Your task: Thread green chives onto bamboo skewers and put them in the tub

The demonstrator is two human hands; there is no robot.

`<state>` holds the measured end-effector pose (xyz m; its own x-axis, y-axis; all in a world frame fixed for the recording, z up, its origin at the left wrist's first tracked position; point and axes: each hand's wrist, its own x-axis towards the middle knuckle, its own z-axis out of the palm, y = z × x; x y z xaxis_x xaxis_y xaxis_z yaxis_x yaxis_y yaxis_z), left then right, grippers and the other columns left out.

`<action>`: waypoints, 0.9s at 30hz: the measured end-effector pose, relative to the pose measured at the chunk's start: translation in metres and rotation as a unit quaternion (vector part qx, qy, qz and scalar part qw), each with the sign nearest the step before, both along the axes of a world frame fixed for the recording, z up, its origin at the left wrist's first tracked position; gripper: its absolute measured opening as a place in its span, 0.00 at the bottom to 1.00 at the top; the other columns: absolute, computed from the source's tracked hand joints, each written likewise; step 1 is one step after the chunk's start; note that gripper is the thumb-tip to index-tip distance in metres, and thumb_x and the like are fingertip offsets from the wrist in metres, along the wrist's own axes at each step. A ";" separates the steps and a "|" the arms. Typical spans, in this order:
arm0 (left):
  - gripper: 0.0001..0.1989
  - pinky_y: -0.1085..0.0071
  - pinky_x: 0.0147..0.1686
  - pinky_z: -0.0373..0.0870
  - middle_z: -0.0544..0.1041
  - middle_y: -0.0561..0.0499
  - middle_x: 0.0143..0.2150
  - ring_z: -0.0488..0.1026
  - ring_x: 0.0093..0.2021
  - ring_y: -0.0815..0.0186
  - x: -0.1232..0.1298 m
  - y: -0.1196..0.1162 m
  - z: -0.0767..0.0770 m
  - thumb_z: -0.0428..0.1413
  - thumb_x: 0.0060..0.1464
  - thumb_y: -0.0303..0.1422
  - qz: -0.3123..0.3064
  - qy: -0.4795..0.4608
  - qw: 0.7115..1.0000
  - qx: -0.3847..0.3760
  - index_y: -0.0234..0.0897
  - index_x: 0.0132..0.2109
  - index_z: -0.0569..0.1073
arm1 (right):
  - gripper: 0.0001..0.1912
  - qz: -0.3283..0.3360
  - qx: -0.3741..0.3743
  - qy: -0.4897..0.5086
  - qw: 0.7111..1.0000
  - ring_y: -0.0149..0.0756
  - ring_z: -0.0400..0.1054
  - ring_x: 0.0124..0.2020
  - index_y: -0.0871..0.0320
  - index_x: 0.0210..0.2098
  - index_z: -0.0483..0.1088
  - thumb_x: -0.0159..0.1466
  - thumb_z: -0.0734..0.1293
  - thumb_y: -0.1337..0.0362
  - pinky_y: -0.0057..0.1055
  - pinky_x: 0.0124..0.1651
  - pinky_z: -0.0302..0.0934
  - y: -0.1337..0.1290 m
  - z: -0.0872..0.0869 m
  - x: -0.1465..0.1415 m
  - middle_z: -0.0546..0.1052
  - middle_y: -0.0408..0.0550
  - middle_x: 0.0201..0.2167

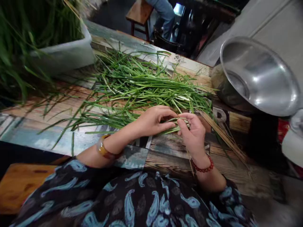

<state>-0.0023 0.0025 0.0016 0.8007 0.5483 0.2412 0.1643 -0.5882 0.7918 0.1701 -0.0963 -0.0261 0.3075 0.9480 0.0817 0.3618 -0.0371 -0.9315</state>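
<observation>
I see the left hand (159, 120) and right hand (192, 130) pinching greens (111, 120) at the planked table (170, 146), fingers (168, 111) hiding some stems (174, 129). The frame cuts off the tub (71, 56) and, beyond, a person (167, 17).

A black cloth top (144, 205) carries a paisley print — curling light-blue teardrops among dim grey ones — and the same print covers both sleeves (68, 181). A smooth, glossy amber-brown bangle (101, 148) rings the left forearm (124, 137); a bracelet of small round red beads (204, 169) circles the right wrist (199, 157).
</observation>
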 end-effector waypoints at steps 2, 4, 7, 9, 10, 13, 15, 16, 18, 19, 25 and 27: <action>0.14 0.72 0.40 0.68 0.79 0.45 0.41 0.75 0.39 0.65 -0.004 0.004 0.003 0.59 0.58 0.36 -0.025 0.030 0.999 0.002 0.31 0.47 0.77 | 0.12 -0.021 0.013 0.031 0.999 0.24 0.66 0.20 0.54 0.43 0.72 0.65 0.69 0.54 0.24 0.23 0.63 0.002 0.001 0.001 0.76 0.40 0.31; 0.14 0.71 0.41 0.68 0.80 0.44 0.42 0.76 0.41 0.64 -0.008 0.006 0.007 0.60 0.56 0.35 -0.041 0.057 0.998 0.009 0.32 0.47 0.78 | 0.13 -0.031 0.028 0.048 0.998 0.25 0.67 0.20 0.55 0.42 0.72 0.64 0.69 0.53 0.24 0.23 0.63 0.005 0.002 0.003 0.76 0.41 0.32; 0.13 0.70 0.45 0.69 0.80 0.44 0.44 0.76 0.44 0.62 -0.012 0.005 0.015 0.59 0.55 0.32 -0.032 0.087 0.995 0.038 0.33 0.48 0.78 | 0.13 -0.035 0.050 0.056 0.997 0.25 0.67 0.20 0.55 0.41 0.71 0.64 0.69 0.53 0.24 0.22 0.63 0.006 0.005 0.005 0.76 0.41 0.31; 0.12 0.70 0.44 0.70 0.81 0.45 0.42 0.77 0.43 0.63 -0.014 0.003 0.022 0.57 0.56 0.29 -0.002 0.100 0.993 0.065 0.33 0.46 0.79 | 0.13 -0.039 0.070 0.059 0.995 0.24 0.67 0.19 0.56 0.41 0.71 0.64 0.69 0.53 0.23 0.22 0.63 0.006 0.008 0.006 0.75 0.40 0.29; 0.11 0.71 0.43 0.70 0.81 0.45 0.42 0.77 0.41 0.63 -0.015 0.002 0.026 0.55 0.57 0.29 0.015 0.103 0.992 0.071 0.34 0.44 0.80 | 0.13 -0.039 0.081 0.061 0.994 0.24 0.67 0.19 0.56 0.41 0.71 0.64 0.69 0.53 0.23 0.22 0.63 0.005 0.009 0.006 0.74 0.39 0.29; 0.12 0.71 0.42 0.70 0.82 0.46 0.40 0.77 0.39 0.65 -0.024 0.002 0.043 0.53 0.60 0.32 0.066 0.094 0.992 0.054 0.33 0.38 0.80 | 0.13 -0.037 0.097 0.062 0.993 0.24 0.67 0.19 0.56 0.41 0.72 0.64 0.69 0.54 0.23 0.23 0.62 0.002 0.012 0.004 0.74 0.39 0.27; 0.12 0.71 0.43 0.70 0.82 0.46 0.39 0.77 0.39 0.65 -0.033 0.003 0.055 0.55 0.59 0.36 0.084 0.087 0.992 0.022 0.33 0.38 0.80 | 0.13 -0.033 0.094 0.065 0.993 0.25 0.67 0.19 0.56 0.41 0.72 0.64 0.69 0.53 0.24 0.23 0.62 0.000 0.013 0.004 0.73 0.38 0.26; 0.12 0.71 0.43 0.71 0.82 0.47 0.38 0.77 0.39 0.65 -0.039 0.005 0.061 0.56 0.58 0.37 0.083 0.088 0.993 0.004 0.33 0.38 0.80 | 0.14 -0.032 0.093 0.070 0.993 0.25 0.67 0.19 0.56 0.41 0.72 0.63 0.69 0.53 0.24 0.22 0.61 0.000 0.012 0.004 0.72 0.38 0.25; 0.13 0.71 0.42 0.71 0.82 0.48 0.38 0.76 0.38 0.66 -0.051 0.007 0.073 0.57 0.57 0.40 0.067 0.101 0.992 -0.031 0.34 0.38 0.80 | 0.14 -0.029 0.097 0.088 0.991 0.25 0.67 0.18 0.56 0.41 0.72 0.63 0.69 0.53 0.24 0.21 0.60 0.000 0.012 0.005 0.72 0.38 0.25; 0.14 0.71 0.41 0.71 0.82 0.48 0.37 0.76 0.37 0.67 -0.056 0.009 0.077 0.57 0.57 0.41 0.060 0.111 0.991 -0.044 0.35 0.38 0.80 | 0.14 -0.026 0.102 0.100 0.989 0.25 0.67 0.18 0.57 0.41 0.72 0.63 0.69 0.53 0.23 0.21 0.60 0.001 0.012 0.006 0.72 0.38 0.25; 0.14 0.74 0.34 0.68 0.79 0.51 0.29 0.73 0.29 0.70 -0.087 0.016 0.087 0.54 0.58 0.40 0.081 0.194 0.977 -0.020 0.36 0.36 0.78 | 0.14 -0.018 0.122 0.132 0.984 0.24 0.65 0.18 0.57 0.39 0.72 0.62 0.70 0.54 0.23 0.21 0.60 0.007 0.010 0.011 0.72 0.38 0.25; 0.11 0.71 0.38 0.70 0.81 0.50 0.32 0.75 0.33 0.67 -0.094 0.018 0.085 0.55 0.57 0.37 0.119 0.243 0.961 0.050 0.37 0.39 0.80 | 0.14 -0.012 0.118 0.127 0.985 0.24 0.66 0.18 0.57 0.39 0.72 0.61 0.70 0.54 0.23 0.21 0.60 0.007 0.009 0.010 0.73 0.38 0.26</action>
<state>-0.0960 0.0203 0.0863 0.6866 0.7238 -0.0690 0.6406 -0.5573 0.5282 0.1806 -0.0893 -0.0167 0.3681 0.9043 0.2162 0.1181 0.1852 -0.9756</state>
